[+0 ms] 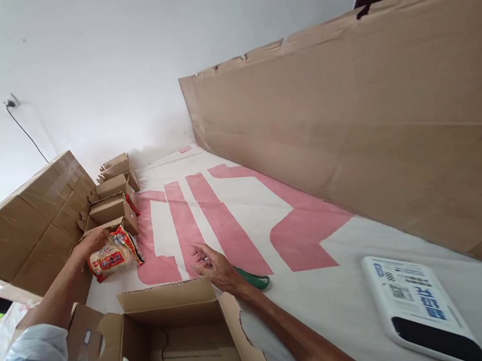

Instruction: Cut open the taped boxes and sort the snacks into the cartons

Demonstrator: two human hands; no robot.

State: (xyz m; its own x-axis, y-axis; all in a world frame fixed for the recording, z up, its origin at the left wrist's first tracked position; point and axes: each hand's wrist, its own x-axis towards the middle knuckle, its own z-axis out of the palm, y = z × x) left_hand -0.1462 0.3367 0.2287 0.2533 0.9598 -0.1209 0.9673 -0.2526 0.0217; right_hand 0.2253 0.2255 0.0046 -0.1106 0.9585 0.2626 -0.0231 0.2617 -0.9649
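Observation:
My left hand [98,240] reaches out to the far left with its fingers closed on the top of a clear and red packet of rice crackers [110,257]. A second red-edged packet [129,241] shows just behind it, beside the row of small boxes. Over the cloth, my right hand [213,266] is held with its fingers apart and nothing in them. Under its wrist lies a green-handled item [255,279], partly covered by my arm. Close to me, between my arms, stands an open cardboard box [201,358] with its flaps folded outward and a bare inside.
Several small cardboard boxes [112,186] line the left side, next to a large taped carton [29,212]. A long cardboard panel [347,115] walls off the right. A white device with a black end [422,299] lies at the right on the pink-printed cloth [224,223].

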